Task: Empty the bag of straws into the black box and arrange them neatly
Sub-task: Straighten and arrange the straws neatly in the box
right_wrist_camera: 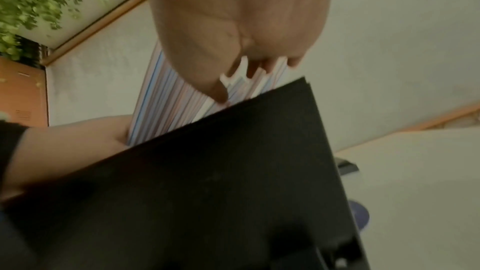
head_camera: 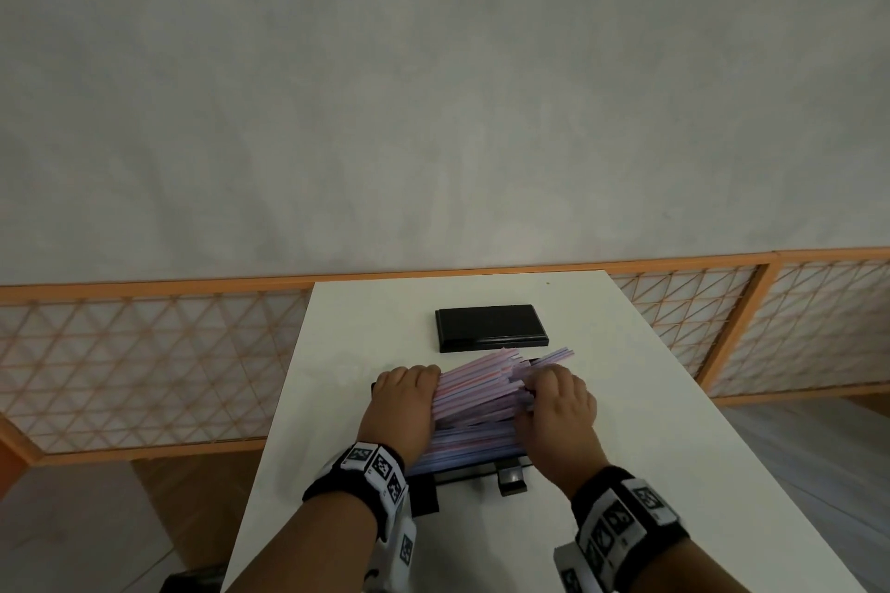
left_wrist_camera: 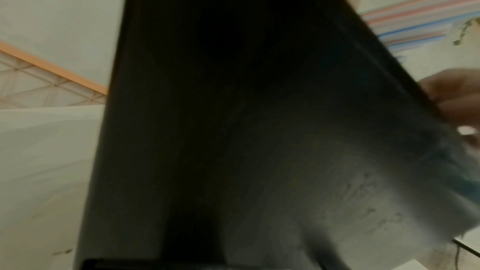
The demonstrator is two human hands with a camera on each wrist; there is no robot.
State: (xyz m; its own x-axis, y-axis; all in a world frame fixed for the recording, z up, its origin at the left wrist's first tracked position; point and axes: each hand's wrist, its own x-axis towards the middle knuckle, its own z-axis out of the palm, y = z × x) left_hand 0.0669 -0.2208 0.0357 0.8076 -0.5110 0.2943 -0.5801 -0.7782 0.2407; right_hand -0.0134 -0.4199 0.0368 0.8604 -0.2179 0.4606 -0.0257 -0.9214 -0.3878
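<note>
A pile of pink, blue and white striped straws (head_camera: 481,392) lies slanted across the open black box (head_camera: 469,473) near the table's front. Some far ends stick out past the box's back right. My left hand (head_camera: 418,377) curls over the pile's left ends, and my right hand (head_camera: 540,383) curls over the right ends. In the right wrist view my right fingers (right_wrist_camera: 255,69) bend onto the straws' (right_wrist_camera: 166,106) tips above the box wall (right_wrist_camera: 207,171), while the left hand (right_wrist_camera: 78,143) backs the other end. The left wrist view is mostly box wall (left_wrist_camera: 233,110), with straws (left_wrist_camera: 415,22) at the top right. No bag shows.
The box's black lid (head_camera: 491,325) lies flat on the white table (head_camera: 650,448) just beyond the box. A latch (head_camera: 511,479) juts from the box's front. An orange lattice fence (head_camera: 144,352) runs behind the table. The table drops off on both sides.
</note>
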